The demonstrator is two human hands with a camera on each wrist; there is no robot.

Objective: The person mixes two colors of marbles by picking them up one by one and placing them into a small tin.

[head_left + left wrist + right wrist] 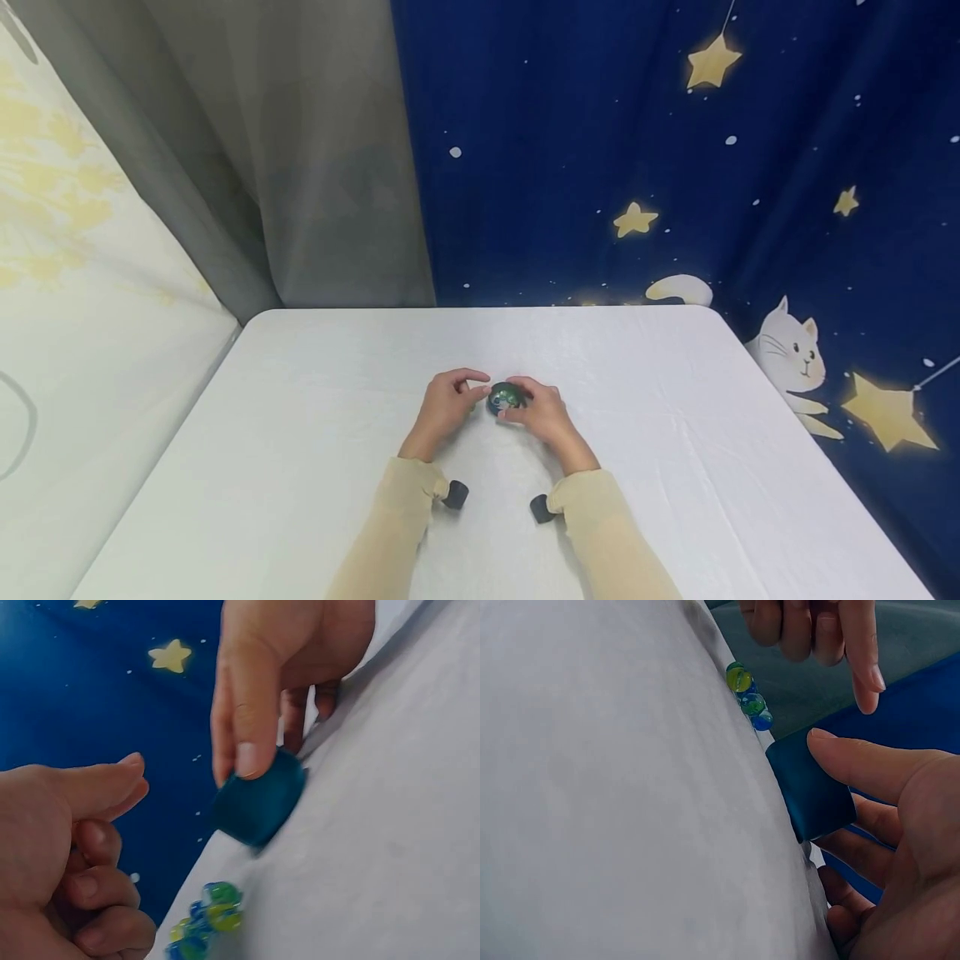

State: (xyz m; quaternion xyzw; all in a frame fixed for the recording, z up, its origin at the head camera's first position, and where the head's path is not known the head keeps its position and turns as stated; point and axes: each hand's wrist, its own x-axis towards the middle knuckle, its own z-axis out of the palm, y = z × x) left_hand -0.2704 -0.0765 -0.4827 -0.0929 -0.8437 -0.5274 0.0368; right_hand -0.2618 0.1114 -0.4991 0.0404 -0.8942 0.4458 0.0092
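My right hand (543, 410) grips a small round teal container (504, 400) between its thumb and fingers; the container rests on the white table. From above, its top looks dark-rimmed with shiny green and pale patches inside, too small to make out. Left of it, my left hand (444, 407) hovers with thumb and index finger stretched toward the container and the other fingers loosely bent. Nothing shows between those fingertips. A cluster of glassy marbles (206, 922), green, blue and yellow, lies on the cloth near the container; in the head view my left hand mostly hides it.
A white cloth covers the table (315, 467). Behind it hang a grey curtain (337, 167) and a dark blue curtain (547, 208) with stars and a cat. Small black blocks (455, 495) sit at both sleeve cuffs.
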